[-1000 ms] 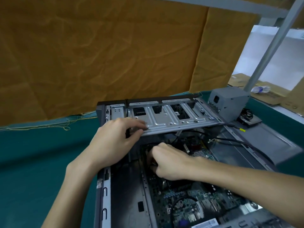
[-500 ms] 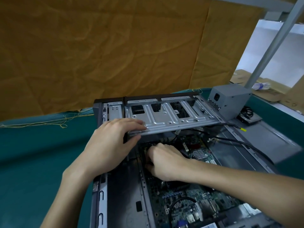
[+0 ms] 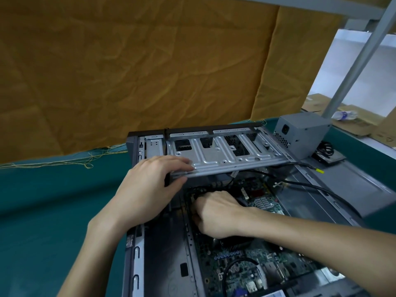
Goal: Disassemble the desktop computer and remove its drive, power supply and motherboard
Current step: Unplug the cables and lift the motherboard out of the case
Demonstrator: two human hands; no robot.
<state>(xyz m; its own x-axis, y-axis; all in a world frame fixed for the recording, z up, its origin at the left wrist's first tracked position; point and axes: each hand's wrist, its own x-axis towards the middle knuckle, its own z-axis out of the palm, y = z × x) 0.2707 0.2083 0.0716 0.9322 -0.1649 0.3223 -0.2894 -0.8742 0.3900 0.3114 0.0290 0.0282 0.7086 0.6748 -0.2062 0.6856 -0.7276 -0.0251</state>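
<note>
Drive cage point(image 3: 222, 156) in left hand point(image 3: 147, 187)

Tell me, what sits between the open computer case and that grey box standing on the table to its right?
In the head view, a flat grey side panel lies between the case and the power supply, with a black cable draped from the case over its edge.

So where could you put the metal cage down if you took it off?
The widest bare patch is the green table cover, left of the computer case and below the brown curtain. The right is crowded: the power supply, a coiled cable and the flat side panel fill it. Inside the case, both hands crowd the motherboard.
</note>
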